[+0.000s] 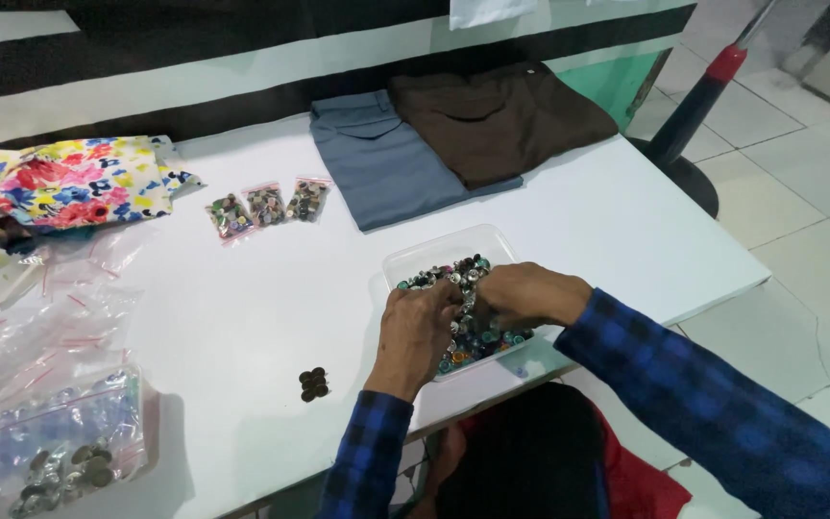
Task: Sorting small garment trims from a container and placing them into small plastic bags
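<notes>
A clear plastic tray (415, 258) full of mixed metal and coloured buttons (477, 334) sits near the front edge of a white table (242, 288). My left hand (415, 332) and my right hand (527, 293) both reach into the tray, fingers curled down among the buttons. Whether either hand grips any buttons I cannot tell. A small heap of dark brown buttons (313, 383) lies on the table left of my left hand.
Three small bags of buttons (266, 207) lie mid-table. Folded grey-blue trousers (381, 159) and brown trousers (497, 120) rest at the back. Floral cloth (69, 183) and clear plastic bags (45, 413) fill the left side. A black post with a round base (684, 125) stands right.
</notes>
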